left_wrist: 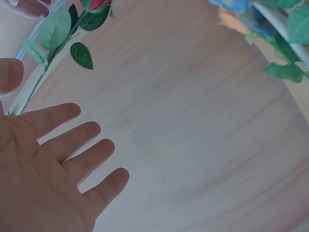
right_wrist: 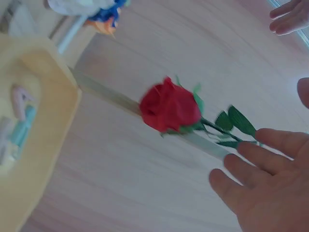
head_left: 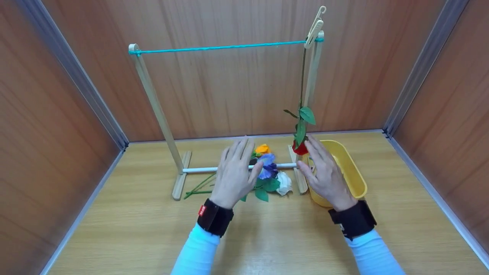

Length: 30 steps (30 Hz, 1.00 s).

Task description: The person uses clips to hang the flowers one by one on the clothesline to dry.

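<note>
Both my hands hover with fingers straight and spread, palms forward, holding nothing. In the head view my left hand (head_left: 234,173) overlaps the lying flowers: an orange flower (head_left: 263,149), a blue-purple flower (head_left: 267,162) and a white flower (head_left: 284,183). Part of their stems is hidden behind it. My right hand (head_left: 326,175) is close to a red rose (right_wrist: 170,107), which hangs head down by its stem. A cream clothespin (head_left: 314,33) clips that stem to a blue line (head_left: 221,48) near the right post (head_left: 313,72); the right wrist view shows the bloom beyond the fingertips.
The line runs between two wooden posts, the left post (head_left: 156,107) included, joined low down by a white crossbar (head_left: 199,170). A yellow basket (head_left: 361,183) stands at the right, with pastel clothespins (right_wrist: 23,128) inside. Wood-grain panels (head_left: 229,95) enclose the table.
</note>
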Motion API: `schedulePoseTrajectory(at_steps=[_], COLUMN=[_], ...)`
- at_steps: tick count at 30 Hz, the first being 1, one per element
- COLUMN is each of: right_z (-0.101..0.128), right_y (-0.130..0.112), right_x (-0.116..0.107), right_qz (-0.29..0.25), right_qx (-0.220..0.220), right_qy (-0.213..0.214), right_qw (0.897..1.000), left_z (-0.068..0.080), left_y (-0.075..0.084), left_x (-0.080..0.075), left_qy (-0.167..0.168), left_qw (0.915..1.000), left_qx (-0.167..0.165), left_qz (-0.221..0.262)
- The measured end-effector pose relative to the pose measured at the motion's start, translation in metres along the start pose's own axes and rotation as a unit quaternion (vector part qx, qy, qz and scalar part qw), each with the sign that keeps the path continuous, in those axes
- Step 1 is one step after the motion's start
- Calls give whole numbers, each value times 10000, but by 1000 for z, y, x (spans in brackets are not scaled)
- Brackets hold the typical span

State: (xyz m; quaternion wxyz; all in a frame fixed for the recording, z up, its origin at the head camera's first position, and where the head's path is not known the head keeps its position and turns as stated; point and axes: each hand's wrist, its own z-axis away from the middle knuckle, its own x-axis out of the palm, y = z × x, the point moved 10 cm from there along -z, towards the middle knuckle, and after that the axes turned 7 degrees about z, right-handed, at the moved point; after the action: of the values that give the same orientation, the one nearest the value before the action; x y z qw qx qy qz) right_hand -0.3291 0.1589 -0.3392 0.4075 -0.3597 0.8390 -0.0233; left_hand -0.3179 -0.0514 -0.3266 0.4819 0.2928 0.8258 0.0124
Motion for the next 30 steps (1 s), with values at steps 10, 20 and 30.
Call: schedulePoseTrajectory(at_steps=[10, 20, 30], right_z=[27, 41, 44], right_y=[2, 13, 28], right_x=[22, 42, 52], right_qz=[408, 481, 459], right_qx=[-244, 78, 591], right_qy=[59, -511, -1186], right_qw=[9989, 9975, 9901], left_z=[34, 53, 57], left_y=[-20, -34, -31], left_x=[36, 65, 85], left_qy=[-64, -378, -798], left_qw=[9992, 9961, 9909], left_qx=[-317, -642, -797], left_qz=[234, 470, 734])
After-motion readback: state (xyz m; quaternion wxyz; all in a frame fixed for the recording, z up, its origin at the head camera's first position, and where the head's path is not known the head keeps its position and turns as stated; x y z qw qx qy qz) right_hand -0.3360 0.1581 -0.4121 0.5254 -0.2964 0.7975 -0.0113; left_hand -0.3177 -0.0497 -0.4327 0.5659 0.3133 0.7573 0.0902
